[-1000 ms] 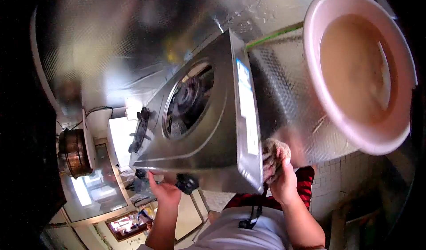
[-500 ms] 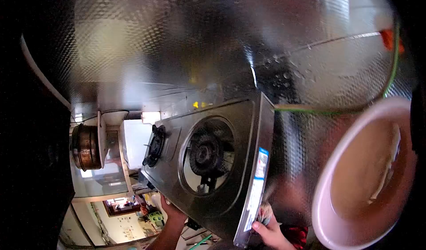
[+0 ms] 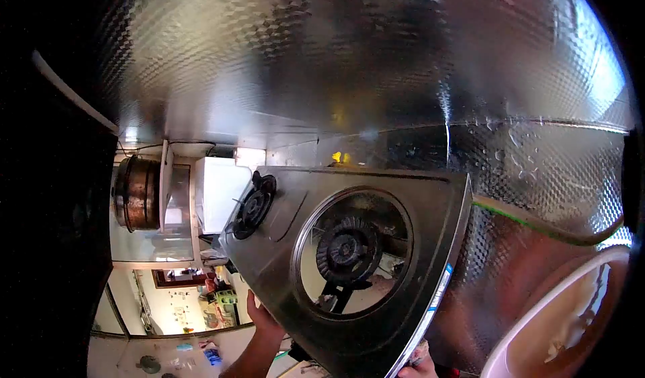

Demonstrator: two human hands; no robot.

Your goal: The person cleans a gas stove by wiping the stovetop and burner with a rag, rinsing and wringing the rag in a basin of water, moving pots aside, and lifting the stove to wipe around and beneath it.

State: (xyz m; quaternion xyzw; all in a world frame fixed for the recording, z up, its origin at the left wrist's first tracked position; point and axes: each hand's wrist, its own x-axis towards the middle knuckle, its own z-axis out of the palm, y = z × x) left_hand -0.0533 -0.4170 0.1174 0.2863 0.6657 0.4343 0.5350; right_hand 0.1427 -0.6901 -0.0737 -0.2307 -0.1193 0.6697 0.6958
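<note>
A dark metal gas stove (image 3: 376, 324) is tilted up in front of me, with a round opening around one burner (image 3: 349, 250) and a smaller burner (image 3: 255, 205) at its far end. My left hand (image 3: 267, 327) grips the near long edge of the stove, its fingers partly behind the panel. At the labelled side edge, low in the view, my right hand (image 3: 420, 366) holds the near corner. Against that hand sits a crumpled, pale greyish thing (image 3: 421, 350), too small to make out. Most of the right hand's fingers are hidden.
A pink basin (image 3: 510, 351) with brownish water stands at the right. A green-edged hose (image 3: 537, 227) runs from behind the stove along the wet patterned foil (image 3: 302, 56). At the left are a copper-coloured pot (image 3: 138, 193) and a white box (image 3: 215, 193).
The stove has swung, and its burner side now faces me more fully. The basin has shifted toward the view's lower right. My right hand sits lower, mostly out of view.
</note>
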